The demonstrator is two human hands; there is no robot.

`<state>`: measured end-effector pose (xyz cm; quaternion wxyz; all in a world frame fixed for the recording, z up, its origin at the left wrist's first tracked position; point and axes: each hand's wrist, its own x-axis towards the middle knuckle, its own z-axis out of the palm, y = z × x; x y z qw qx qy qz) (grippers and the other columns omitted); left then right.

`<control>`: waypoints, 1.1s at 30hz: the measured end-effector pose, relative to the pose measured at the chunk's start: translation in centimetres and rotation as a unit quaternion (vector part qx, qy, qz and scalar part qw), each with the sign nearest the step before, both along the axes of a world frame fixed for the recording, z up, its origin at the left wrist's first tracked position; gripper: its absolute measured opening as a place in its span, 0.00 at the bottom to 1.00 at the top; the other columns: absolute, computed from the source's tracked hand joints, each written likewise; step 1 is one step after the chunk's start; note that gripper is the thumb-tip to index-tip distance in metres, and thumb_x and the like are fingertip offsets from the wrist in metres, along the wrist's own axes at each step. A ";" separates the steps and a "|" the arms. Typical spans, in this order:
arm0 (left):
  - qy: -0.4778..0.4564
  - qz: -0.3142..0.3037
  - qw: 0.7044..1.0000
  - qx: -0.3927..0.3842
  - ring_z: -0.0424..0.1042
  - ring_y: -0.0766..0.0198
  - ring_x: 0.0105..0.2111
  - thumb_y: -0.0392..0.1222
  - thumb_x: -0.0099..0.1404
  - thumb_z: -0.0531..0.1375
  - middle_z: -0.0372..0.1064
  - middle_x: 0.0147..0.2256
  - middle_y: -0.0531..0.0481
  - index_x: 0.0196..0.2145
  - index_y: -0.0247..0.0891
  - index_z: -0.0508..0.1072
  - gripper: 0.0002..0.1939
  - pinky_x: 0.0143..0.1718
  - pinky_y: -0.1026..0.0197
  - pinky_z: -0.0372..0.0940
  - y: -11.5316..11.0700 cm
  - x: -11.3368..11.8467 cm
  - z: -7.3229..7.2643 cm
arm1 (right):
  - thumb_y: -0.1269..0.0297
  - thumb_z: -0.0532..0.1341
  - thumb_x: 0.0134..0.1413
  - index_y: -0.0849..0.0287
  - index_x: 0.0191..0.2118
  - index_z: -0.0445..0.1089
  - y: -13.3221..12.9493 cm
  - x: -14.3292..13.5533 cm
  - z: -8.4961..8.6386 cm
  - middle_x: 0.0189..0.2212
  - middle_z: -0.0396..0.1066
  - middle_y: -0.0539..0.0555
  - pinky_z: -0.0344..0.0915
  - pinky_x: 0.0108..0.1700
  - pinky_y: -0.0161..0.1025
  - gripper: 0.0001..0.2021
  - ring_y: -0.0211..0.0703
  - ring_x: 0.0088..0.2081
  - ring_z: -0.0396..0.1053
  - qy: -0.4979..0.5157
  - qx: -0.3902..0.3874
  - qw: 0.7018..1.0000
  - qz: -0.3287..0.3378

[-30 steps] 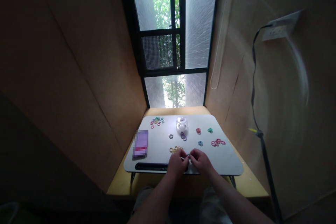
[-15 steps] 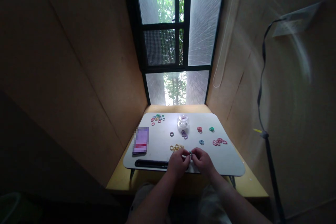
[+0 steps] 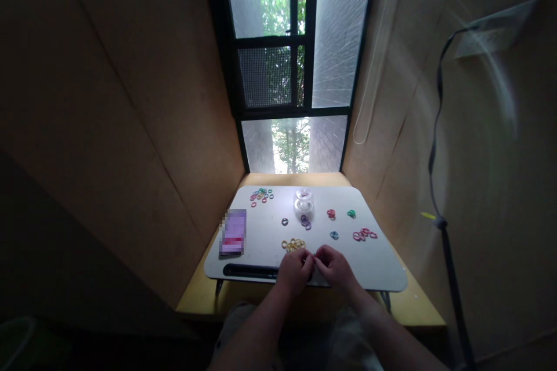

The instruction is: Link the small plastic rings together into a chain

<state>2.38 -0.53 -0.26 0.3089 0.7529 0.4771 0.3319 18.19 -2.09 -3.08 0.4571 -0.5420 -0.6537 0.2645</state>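
My left hand (image 3: 296, 269) and my right hand (image 3: 333, 265) meet fingertip to fingertip near the front edge of the white lap table (image 3: 261, 235). Both are closed in a pinch around a small hair tie, mostly hidden by the fingers now. Just beyond my left hand lies a cluster of yellow hair ties (image 3: 294, 243). Farther back are purple hair ties (image 3: 306, 222), a dark hair tie (image 3: 285, 222) and blue hair ties (image 3: 334, 235). Red hair ties (image 3: 331, 214), green hair ties (image 3: 351, 214) and pinkish-red hair ties (image 3: 364, 235) lie to the right.
A clear round container (image 3: 303, 203) stands toward the back of the table. Mixed coloured hair ties (image 3: 261, 195) lie back left, above a blurred purple packet (image 3: 234, 233). A black slot (image 3: 250, 271) runs along the front edge. Wooden walls flank the table, with a window (image 3: 293, 145) beyond.
My fingertips have drawn closer together, and the small greenish hair tie seen between them before is now mostly covered. Things on the table stay put.
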 end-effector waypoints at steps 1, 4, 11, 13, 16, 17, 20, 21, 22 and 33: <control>0.002 0.000 1.000 0.000 0.70 0.63 0.28 0.45 0.65 0.53 0.73 0.27 0.49 0.28 0.38 0.74 0.14 0.31 0.62 0.59 0.0 0.0 0.0 | 0.61 0.59 0.52 0.57 0.27 0.64 0.0 0.0 0.1 0.20 0.65 0.47 0.58 0.25 0.32 0.07 0.36 0.22 0.61 -0.003 0.002 1.000 -0.002; 0.004 -0.003 1.000 -0.001 0.70 0.63 0.28 0.44 0.65 0.52 0.73 0.27 0.49 0.30 0.38 0.74 0.14 0.31 0.62 0.58 0.0 0.0 -0.1 | 0.62 0.59 0.52 0.57 0.30 0.65 -0.1 -0.2 0.2 0.20 0.64 0.46 0.57 0.25 0.32 0.05 0.36 0.22 0.60 -0.006 0.005 1.000 -0.005; -0.011 -0.017 1.000 0.002 0.71 0.61 0.30 0.45 0.67 0.51 0.73 0.28 0.49 0.33 0.40 0.73 0.13 0.32 0.62 0.59 0.0 -0.3 -0.3 | 0.60 0.58 0.54 0.57 0.33 0.69 0.1 -0.2 -0.1 0.20 0.65 0.47 0.58 0.26 0.33 0.07 0.37 0.23 0.62 -0.011 -0.005 1.000 0.003; -0.018 -0.018 1.000 -0.009 0.71 0.62 0.28 0.45 0.67 0.51 0.73 0.27 0.50 0.32 0.39 0.73 0.13 0.31 0.62 0.59 0.0 -0.3 -0.2 | 0.59 0.58 0.54 0.57 0.29 0.68 0.1 -0.2 -0.1 0.20 0.66 0.48 0.58 0.26 0.33 0.08 0.37 0.23 0.62 -0.008 -0.005 1.000 -0.003; -0.031 -0.017 0.999 -0.021 0.71 0.62 0.27 0.45 0.67 0.51 0.72 0.26 0.50 0.31 0.39 0.72 0.13 0.31 0.62 0.59 -0.1 -0.2 0.1 | 0.59 0.59 0.53 0.58 0.28 0.67 0.2 0.0 0.0 0.21 0.67 0.49 0.59 0.27 0.33 0.09 0.37 0.24 0.62 0.003 -0.005 1.000 -0.011; -0.034 -0.016 0.999 -0.023 0.72 0.62 0.27 0.45 0.67 0.51 0.72 0.26 0.50 0.31 0.39 0.72 0.13 0.31 0.62 0.59 -0.2 -0.2 0.2 | 0.59 0.59 0.54 0.58 0.28 0.67 0.1 0.0 0.1 0.22 0.67 0.49 0.59 0.27 0.33 0.09 0.37 0.24 0.63 0.006 -0.006 1.000 -0.010; -0.046 -0.011 0.999 -0.026 0.72 0.62 0.26 0.46 0.66 0.52 0.72 0.25 0.51 0.30 0.39 0.71 0.13 0.30 0.62 0.60 -0.3 -0.1 0.3 | 0.60 0.58 0.54 0.58 0.27 0.67 0.1 0.1 0.2 0.22 0.67 0.49 0.59 0.27 0.33 0.09 0.37 0.24 0.63 0.012 -0.010 1.000 -0.007; -0.052 -0.012 0.998 -0.028 0.72 0.62 0.26 0.46 0.66 0.53 0.72 0.25 0.51 0.31 0.39 0.71 0.12 0.30 0.62 0.61 -0.3 -0.1 0.3 | 0.61 0.58 0.54 0.58 0.27 0.66 0.1 0.1 0.2 0.22 0.67 0.49 0.59 0.27 0.33 0.09 0.37 0.24 0.63 0.014 -0.010 1.000 -0.008; -0.058 -0.016 0.998 -0.029 0.72 0.62 0.26 0.46 0.65 0.54 0.72 0.25 0.51 0.31 0.39 0.72 0.11 0.29 0.62 0.61 -0.3 -0.2 0.3 | 0.61 0.58 0.54 0.58 0.27 0.66 0.0 0.1 0.2 0.21 0.67 0.49 0.59 0.27 0.33 0.08 0.37 0.24 0.63 0.018 -0.010 1.000 -0.009; -0.062 -0.013 0.998 -0.024 0.71 0.65 0.27 0.43 0.63 0.56 0.74 0.30 0.51 0.34 0.39 0.72 0.08 0.29 0.63 0.62 0.2 -0.2 -0.5 | 0.60 0.58 0.54 0.59 0.28 0.70 -0.1 0.2 0.8 0.21 0.70 0.50 0.60 0.27 0.33 0.10 0.38 0.24 0.65 0.035 -0.022 0.999 0.016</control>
